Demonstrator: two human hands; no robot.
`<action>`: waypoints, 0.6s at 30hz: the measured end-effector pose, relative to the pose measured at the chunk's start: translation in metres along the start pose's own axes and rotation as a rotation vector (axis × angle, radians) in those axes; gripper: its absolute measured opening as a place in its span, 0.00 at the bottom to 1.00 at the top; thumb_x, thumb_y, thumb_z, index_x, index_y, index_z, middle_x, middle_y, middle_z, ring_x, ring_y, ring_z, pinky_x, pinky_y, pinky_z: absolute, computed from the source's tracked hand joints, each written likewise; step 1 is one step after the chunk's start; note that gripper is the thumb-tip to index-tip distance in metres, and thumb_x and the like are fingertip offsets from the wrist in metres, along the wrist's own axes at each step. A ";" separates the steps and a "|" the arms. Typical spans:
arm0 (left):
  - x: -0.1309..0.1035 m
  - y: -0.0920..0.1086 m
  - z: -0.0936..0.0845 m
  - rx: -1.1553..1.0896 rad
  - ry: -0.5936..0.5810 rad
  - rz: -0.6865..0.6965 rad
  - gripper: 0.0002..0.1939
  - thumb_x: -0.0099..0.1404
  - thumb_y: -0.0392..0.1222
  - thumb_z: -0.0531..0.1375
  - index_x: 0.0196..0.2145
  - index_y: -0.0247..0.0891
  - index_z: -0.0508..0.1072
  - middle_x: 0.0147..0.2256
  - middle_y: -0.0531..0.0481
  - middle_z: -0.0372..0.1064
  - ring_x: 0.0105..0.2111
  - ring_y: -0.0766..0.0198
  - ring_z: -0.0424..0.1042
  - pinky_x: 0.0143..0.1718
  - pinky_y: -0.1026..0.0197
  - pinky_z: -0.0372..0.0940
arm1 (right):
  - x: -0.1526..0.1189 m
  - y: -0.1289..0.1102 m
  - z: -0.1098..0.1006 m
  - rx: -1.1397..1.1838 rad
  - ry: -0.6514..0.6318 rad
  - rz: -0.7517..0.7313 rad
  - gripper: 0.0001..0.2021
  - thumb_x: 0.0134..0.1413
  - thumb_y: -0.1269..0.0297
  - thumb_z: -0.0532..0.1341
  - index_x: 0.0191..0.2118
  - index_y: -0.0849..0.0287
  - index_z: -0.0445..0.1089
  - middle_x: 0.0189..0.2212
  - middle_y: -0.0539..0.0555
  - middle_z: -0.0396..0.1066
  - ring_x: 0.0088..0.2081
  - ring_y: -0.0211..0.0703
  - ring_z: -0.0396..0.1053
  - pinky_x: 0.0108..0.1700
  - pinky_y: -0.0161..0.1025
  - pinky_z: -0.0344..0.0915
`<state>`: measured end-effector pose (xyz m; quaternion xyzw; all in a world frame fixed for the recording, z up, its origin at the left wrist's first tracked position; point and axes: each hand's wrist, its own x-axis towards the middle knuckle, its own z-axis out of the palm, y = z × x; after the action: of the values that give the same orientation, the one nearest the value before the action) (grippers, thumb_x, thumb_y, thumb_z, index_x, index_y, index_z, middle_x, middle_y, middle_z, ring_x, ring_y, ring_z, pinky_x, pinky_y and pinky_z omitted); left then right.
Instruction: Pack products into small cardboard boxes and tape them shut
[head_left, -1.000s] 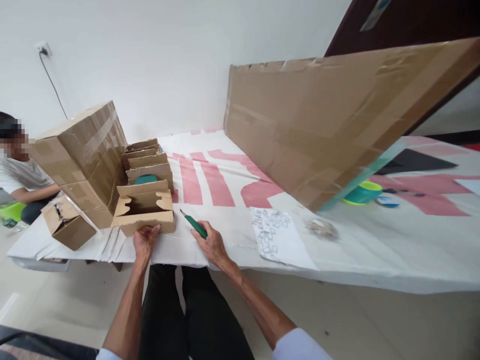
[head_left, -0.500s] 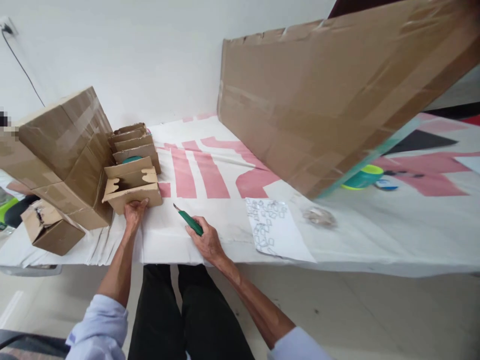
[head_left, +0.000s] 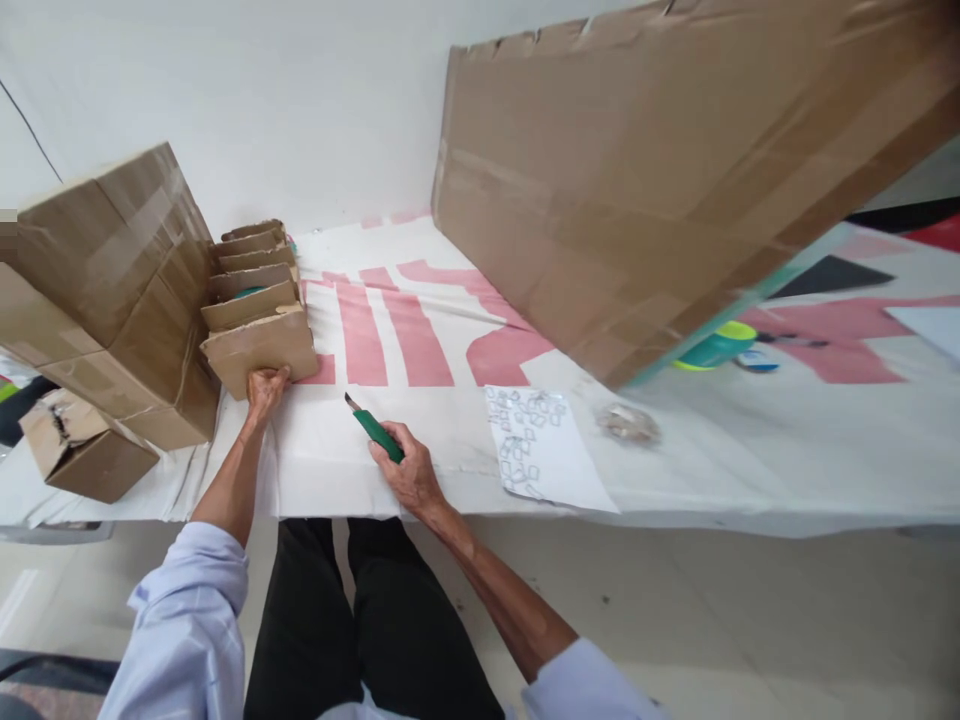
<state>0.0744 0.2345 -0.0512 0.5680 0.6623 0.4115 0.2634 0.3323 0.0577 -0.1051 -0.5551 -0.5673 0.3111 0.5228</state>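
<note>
My left hand (head_left: pixel 266 391) is closed on the lower front edge of a small cardboard box (head_left: pixel 262 348), its thumb along the near wall. This box stands at the front of a row of open cardboard boxes (head_left: pixel 253 262), upright flaps showing one behind another. Something teal (head_left: pixel 250 292) shows between the flaps. In my right hand (head_left: pixel 411 468) is a green utility knife (head_left: pixel 379 436), fingers wrapped round the handle. The knife's short blade points up and left, apart from the box, above the white cloth.
Taped cardboard boxes (head_left: pixel 112 290) stand at the left, with a smaller closed box (head_left: pixel 94 455) before them. A large cardboard panel (head_left: pixel 637 190) leans at the right. On the cloth lie a drawn-on paper sheet (head_left: pixel 551 470), a clear bundle (head_left: pixel 630 424) and a tape roll (head_left: pixel 716 346).
The front box has tipped so its near wall faces me and its inside no longer shows. My left hand stays on it. The whole view has shifted slightly; the knife remains in my right hand.
</note>
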 end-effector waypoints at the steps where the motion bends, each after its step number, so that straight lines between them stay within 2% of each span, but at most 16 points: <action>1: -0.004 -0.001 -0.002 0.011 -0.006 0.007 0.21 0.65 0.53 0.65 0.24 0.32 0.80 0.23 0.44 0.77 0.31 0.55 0.78 0.32 0.60 0.68 | 0.000 0.000 0.000 -0.016 0.004 -0.016 0.18 0.59 0.49 0.59 0.48 0.55 0.71 0.41 0.57 0.80 0.41 0.53 0.76 0.47 0.47 0.73; 3: -0.010 -0.001 -0.007 0.040 -0.028 0.023 0.20 0.68 0.51 0.65 0.29 0.30 0.81 0.28 0.45 0.79 0.34 0.55 0.79 0.35 0.59 0.70 | 0.003 0.001 -0.001 -0.072 0.017 -0.058 0.17 0.60 0.51 0.59 0.49 0.55 0.72 0.43 0.58 0.80 0.42 0.53 0.76 0.48 0.48 0.72; 7: -0.025 -0.001 -0.024 0.087 -0.075 0.055 0.16 0.72 0.49 0.65 0.48 0.33 0.77 0.46 0.46 0.77 0.43 0.56 0.78 0.45 0.51 0.76 | 0.011 0.011 -0.019 -0.278 0.060 -0.150 0.16 0.60 0.55 0.58 0.49 0.55 0.73 0.43 0.60 0.78 0.44 0.55 0.75 0.48 0.48 0.71; 10: -0.047 -0.004 -0.042 0.121 -0.044 0.088 0.15 0.64 0.45 0.71 0.44 0.33 0.79 0.42 0.44 0.79 0.42 0.53 0.79 0.45 0.52 0.75 | 0.015 0.026 -0.039 -0.470 0.094 -0.240 0.14 0.61 0.57 0.58 0.48 0.55 0.74 0.42 0.62 0.76 0.45 0.57 0.72 0.48 0.49 0.69; 12: -0.070 -0.009 -0.056 0.153 0.002 0.115 0.14 0.57 0.41 0.74 0.40 0.34 0.80 0.39 0.44 0.80 0.40 0.52 0.79 0.43 0.53 0.75 | 0.015 0.038 -0.050 -0.602 0.130 -0.288 0.13 0.62 0.59 0.57 0.47 0.56 0.74 0.41 0.63 0.75 0.45 0.58 0.69 0.48 0.50 0.68; 14: -0.100 -0.014 -0.073 0.191 0.061 0.146 0.15 0.54 0.39 0.73 0.41 0.37 0.81 0.40 0.45 0.80 0.39 0.54 0.79 0.44 0.54 0.75 | 0.013 0.050 -0.056 -0.729 0.126 -0.311 0.13 0.62 0.60 0.57 0.47 0.58 0.75 0.40 0.63 0.74 0.43 0.58 0.68 0.46 0.51 0.66; 16: -0.135 -0.020 -0.095 0.232 0.137 0.170 0.15 0.55 0.38 0.71 0.42 0.40 0.80 0.42 0.46 0.79 0.40 0.55 0.78 0.44 0.54 0.75 | 0.009 0.058 -0.058 -0.822 0.108 -0.320 0.13 0.63 0.60 0.58 0.48 0.59 0.75 0.39 0.62 0.73 0.43 0.58 0.67 0.44 0.50 0.64; 18: -0.168 -0.024 -0.126 0.275 0.237 0.177 0.12 0.58 0.40 0.68 0.41 0.40 0.79 0.42 0.45 0.77 0.41 0.55 0.77 0.41 0.55 0.75 | 0.006 0.062 -0.058 -0.866 0.086 -0.330 0.14 0.64 0.60 0.58 0.49 0.60 0.75 0.40 0.62 0.73 0.43 0.58 0.66 0.42 0.49 0.63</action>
<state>-0.0051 0.0400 -0.0256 0.6022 0.6862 0.4026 0.0662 0.4066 0.0615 -0.1463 -0.6370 -0.7035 -0.0652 0.3084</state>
